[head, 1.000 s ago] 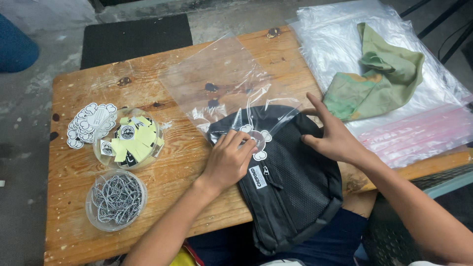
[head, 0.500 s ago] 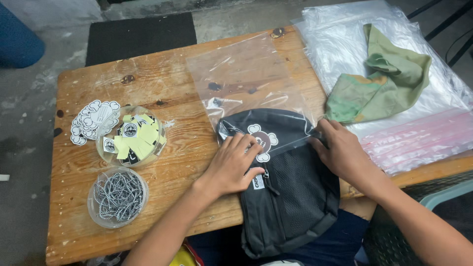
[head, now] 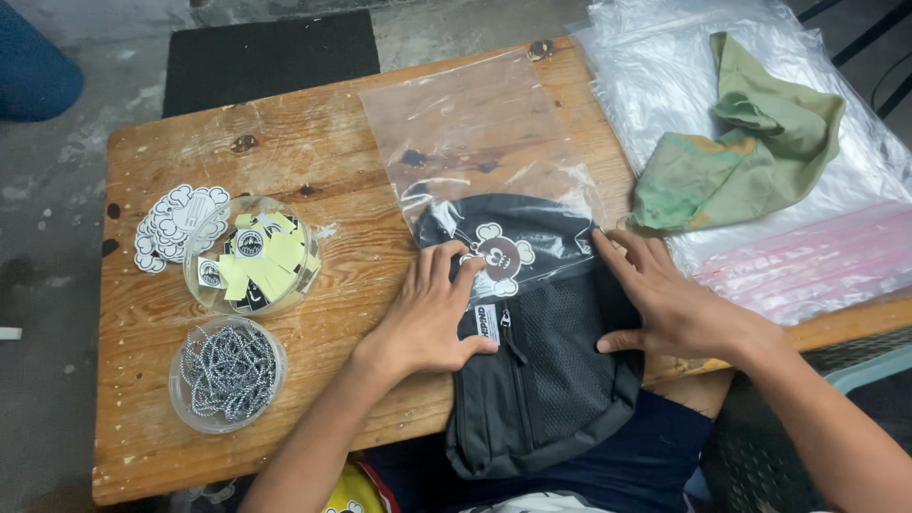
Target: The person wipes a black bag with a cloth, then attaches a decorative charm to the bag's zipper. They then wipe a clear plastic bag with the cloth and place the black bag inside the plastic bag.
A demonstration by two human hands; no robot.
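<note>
Clear bags, stickers and tags on the bench

A clear plastic bag (head: 480,142) covers a black pouch's top, over its round white-and-brown badge (head: 502,257) and small white label (head: 487,322). Cloud-shaped white stickers (head: 173,224) lie far left beside a bowl of yellow-and-black tags (head: 255,263).

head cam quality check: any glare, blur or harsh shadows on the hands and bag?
Head view: light is soft and even, with only faint shadows under the left hand and right hand; no motion blur, both hands are sharp; the black bag reads dark, though its mesh and zip show; the clear plastic bag carries mild sheen; the plastic sheet glares whitish.
</note>
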